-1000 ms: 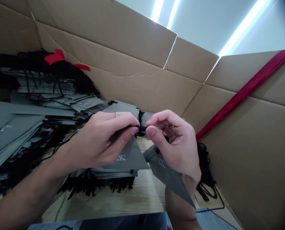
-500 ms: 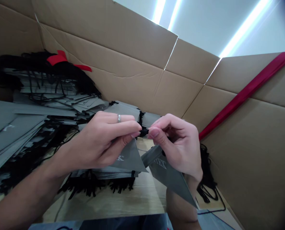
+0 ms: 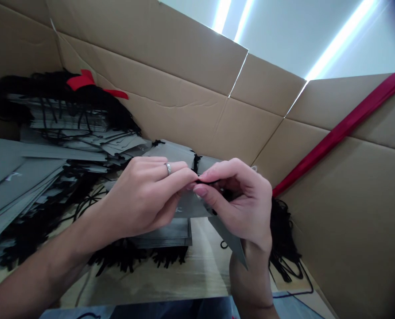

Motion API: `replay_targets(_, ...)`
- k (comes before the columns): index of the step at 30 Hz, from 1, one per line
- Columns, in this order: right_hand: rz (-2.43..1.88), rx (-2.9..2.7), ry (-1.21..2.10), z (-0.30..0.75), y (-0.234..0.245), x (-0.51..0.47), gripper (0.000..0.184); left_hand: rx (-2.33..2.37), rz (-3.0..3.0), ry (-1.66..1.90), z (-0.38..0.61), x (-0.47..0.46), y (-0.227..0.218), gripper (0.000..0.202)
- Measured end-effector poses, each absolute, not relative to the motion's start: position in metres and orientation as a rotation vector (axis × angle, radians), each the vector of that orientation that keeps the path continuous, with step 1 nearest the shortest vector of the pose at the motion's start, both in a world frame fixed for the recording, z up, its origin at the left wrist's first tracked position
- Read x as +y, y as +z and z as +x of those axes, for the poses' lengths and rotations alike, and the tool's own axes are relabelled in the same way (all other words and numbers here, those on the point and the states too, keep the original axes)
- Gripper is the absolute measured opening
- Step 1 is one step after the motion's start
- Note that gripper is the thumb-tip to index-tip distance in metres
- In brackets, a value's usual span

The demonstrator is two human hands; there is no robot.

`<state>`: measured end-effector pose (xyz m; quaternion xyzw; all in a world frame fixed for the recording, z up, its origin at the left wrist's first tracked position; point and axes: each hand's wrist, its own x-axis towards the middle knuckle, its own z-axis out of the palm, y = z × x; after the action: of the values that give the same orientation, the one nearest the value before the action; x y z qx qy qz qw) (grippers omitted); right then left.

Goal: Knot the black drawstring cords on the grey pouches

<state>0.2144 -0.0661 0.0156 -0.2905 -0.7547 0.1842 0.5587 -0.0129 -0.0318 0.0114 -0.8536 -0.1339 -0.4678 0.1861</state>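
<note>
A short stretch of black cord [image 3: 209, 182] runs between my two hands at the middle of the view. My left hand [image 3: 152, 190], with a ring on one finger, pinches its end between thumb and forefinger. Thumb and forefinger of my right hand [image 3: 240, 199] are closed on the same cord, with the fingertips nearly touching those of the left. Below the right palm hangs a thin grey sheet-like piece [image 3: 230, 241], partly covered by the hand. Another grey piece with white print [image 3: 191, 207] shows under the fingertips. The cord's end is hidden by the fingers.
Stacks of flat grey pieces [image 3: 28, 177] with black cords fill the left side. A smaller stack [image 3: 166, 232] lies below my left hand on the pale table [image 3: 204, 266]. Black cords [image 3: 282, 239] lie at right. Cardboard walls [image 3: 184, 84] and a dark red strip [image 3: 343, 133] enclose the place.
My hands have come closer together, the right moving slightly left. The hanging grey piece has turned, hiding its print, and less of it shows.
</note>
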Motion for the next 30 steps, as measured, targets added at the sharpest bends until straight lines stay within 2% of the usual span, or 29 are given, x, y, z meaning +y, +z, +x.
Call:
replay_targets(4,-0.652,-1.800,0.480,0.217,0.017,-0.066,0.021,-0.384,-2.426,-1.343,-0.011,-0.033,0.011,0.016)
replay_targets(13,-0.622,-1.737,0.629,0.216,0.016,-0.065,0.021,-0.326,-2.540,-1.658,-0.009,-0.036,0.012,0.025)
replay_targets(24,-0.569,-1.655,0.825,0.212,0.017,-0.062,0.028,-0.396,-2.546,-1.778,-0.008,-0.041,0.011,0.018)
replay_targets(30,-0.657,-1.701,0.716,0.229,0.026,-0.071,0.029,-0.508,-2.489,-1.776,-0.009,-0.037,0.014,0.018)
